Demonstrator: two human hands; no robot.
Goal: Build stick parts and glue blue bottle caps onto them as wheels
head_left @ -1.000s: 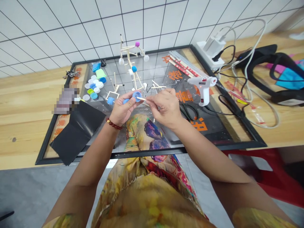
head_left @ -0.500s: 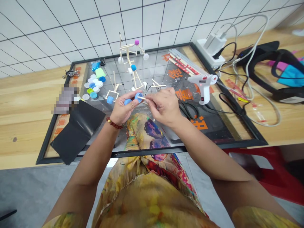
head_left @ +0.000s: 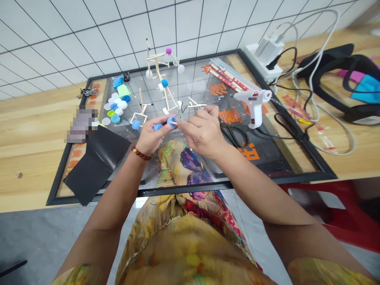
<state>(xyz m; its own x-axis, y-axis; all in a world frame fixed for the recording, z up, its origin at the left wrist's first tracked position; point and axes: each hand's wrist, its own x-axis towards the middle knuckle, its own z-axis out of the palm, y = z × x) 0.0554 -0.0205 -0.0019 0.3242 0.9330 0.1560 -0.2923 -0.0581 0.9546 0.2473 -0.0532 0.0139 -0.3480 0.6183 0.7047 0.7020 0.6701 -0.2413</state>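
My left hand (head_left: 152,134) pinches a blue bottle cap (head_left: 171,121), its hollow side turned to the right. A second blue cap (head_left: 158,127) shows between the same fingers. My right hand (head_left: 204,130) is closed around a short wooden stick (head_left: 174,123), whose tip sits inside the held cap's opening. Just left of my left hand stands a small stick frame (head_left: 139,115) with a blue cap (head_left: 136,124) on it. Behind the hands rises a taller stick structure (head_left: 162,75) with white, blue and pink pieces.
Loose caps (head_left: 115,107) lie left of the structures, near a black sheet (head_left: 97,162). To the right are a white glue gun (head_left: 253,105), black-handled scissors (head_left: 236,136), wrapped sticks (head_left: 225,75), and a power strip (head_left: 261,59) with tangled cables. A black-framed glass panel (head_left: 190,190) lies underneath.
My right hand has moved slightly left toward the cap, so less of the stick shows between the fingers and the cap. My left hand keeps its grip.
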